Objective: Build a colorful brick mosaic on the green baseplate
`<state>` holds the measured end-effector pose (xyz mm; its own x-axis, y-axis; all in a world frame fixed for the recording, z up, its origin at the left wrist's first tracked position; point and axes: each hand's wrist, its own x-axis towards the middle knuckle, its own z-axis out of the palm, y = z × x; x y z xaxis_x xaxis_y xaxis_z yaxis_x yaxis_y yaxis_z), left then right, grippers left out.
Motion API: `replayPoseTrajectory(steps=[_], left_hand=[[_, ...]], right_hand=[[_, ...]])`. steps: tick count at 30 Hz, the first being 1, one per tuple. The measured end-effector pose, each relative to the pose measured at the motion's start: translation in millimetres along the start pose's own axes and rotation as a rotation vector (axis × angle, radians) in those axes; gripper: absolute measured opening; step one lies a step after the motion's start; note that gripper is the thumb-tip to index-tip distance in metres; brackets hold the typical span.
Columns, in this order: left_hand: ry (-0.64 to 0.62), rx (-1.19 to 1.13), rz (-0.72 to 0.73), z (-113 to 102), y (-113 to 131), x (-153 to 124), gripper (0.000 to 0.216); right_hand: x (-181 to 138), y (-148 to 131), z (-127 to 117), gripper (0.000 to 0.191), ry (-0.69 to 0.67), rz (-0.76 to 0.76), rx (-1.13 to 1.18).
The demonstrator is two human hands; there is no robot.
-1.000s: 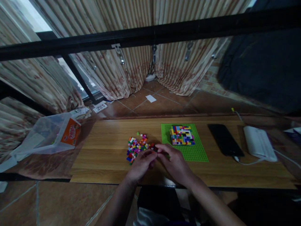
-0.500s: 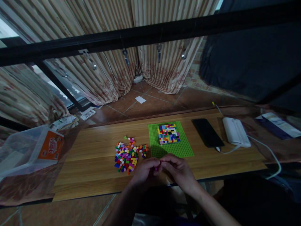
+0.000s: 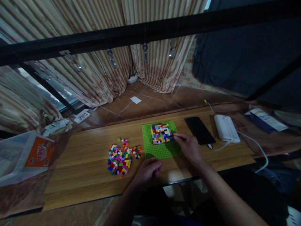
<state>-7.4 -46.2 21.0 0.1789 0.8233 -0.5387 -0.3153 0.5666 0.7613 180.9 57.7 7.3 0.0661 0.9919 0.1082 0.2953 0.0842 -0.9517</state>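
Observation:
A green studded baseplate point(image 3: 164, 153) lies on the wooden table, bearing a low, roughly square build of multicoloured building bricks point(image 3: 161, 134). My right hand point(image 3: 188, 147) reaches over the plate's right side, thumb and finger pinched on a small brick at the right edge of the build; the fingertips largely hide it. In front of the plate, my left hand point(image 3: 148, 169) is closed around a pink brick point(image 3: 157, 169), of which only a bit shows. To its left lies a loose pile of small coloured bricks point(image 3: 119, 159).
A black phone point(image 3: 200, 130) and a white power bank point(image 3: 226, 128) with a cable are at the right of the table point(image 3: 80, 169). A clear plastic box point(image 3: 17, 150) with an orange label stands at far left. A black bar point(image 3: 131, 31) crosses above, before striped curtains.
My hands, together before, are apart. The right one has moved forward and right to the build's edge; the left stays near the front with its pink brick. The view has shifted slightly.

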Motion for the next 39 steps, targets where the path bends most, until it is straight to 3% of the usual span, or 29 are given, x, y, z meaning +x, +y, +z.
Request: replayPoseTrajectory(steps=[15, 39], left_hand=[[-0.007, 0.057, -0.004, -0.7, 2.0, -1.3, 0.026], [0.015, 0.117, 0.038, 0.4, 0.9, -3.3, 0.028]], right_hand=[[12.8, -2.2, 11.9, 0.021, -0.006, -0.010, -0.122], [9.5, -4.8, 15.8, 0.024, 0.050, 0.060, 0.002]])
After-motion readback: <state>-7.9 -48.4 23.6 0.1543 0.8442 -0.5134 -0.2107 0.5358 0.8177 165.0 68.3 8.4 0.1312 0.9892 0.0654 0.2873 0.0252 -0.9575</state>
